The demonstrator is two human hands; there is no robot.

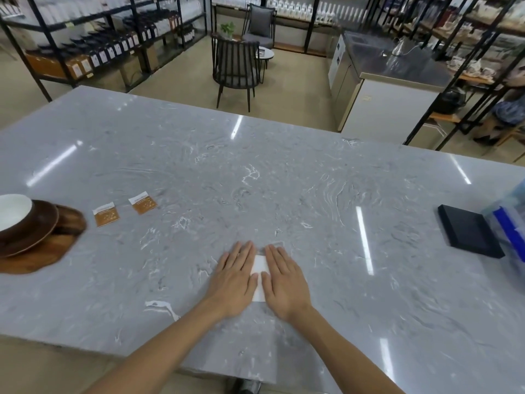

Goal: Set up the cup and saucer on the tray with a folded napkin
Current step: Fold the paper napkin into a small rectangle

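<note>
Hands: left hand (235, 280) & right hand (284, 282) flat, pressing napkin (260, 268); sachets (125, 210), tray (37, 251) far left.

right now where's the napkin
In the head view the napkin lies flat on the counter's near edge, pressed under the left hand and right hand.

Two hands (235, 282), one napkin (260, 277), two sachets (106, 214), one tray (37, 254), one black box (468, 235)

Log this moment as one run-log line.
stage: folding napkin | left hand: flat on napkin | right hand: flat on napkin | cup, saucer, tray: far left, untouched | napkin: not on tray
</note>
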